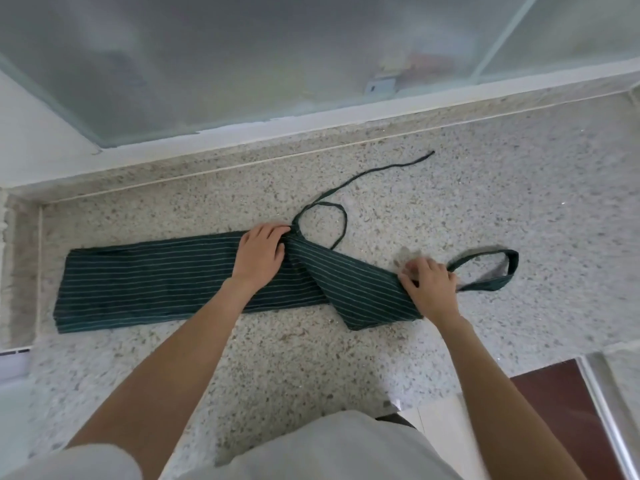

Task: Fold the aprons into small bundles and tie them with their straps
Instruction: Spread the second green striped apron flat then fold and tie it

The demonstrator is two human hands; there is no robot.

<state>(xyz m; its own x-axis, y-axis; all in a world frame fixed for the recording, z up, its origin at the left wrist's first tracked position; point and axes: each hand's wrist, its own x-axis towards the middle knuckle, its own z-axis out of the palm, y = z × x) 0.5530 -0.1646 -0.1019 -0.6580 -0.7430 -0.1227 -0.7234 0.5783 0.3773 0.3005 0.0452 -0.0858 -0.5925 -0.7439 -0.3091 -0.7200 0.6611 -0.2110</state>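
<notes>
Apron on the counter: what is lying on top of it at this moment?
On the striped apron, the left hand presses near the waist-strap junction and the right hand grips the bib end beside the neck loop. The fabric beneath both hands is hidden.

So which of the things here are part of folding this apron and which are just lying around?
Part of the job:
striped apron
waist strap
neck loop
left hand
right hand

Just there:
speckled counter
frosted window
</notes>
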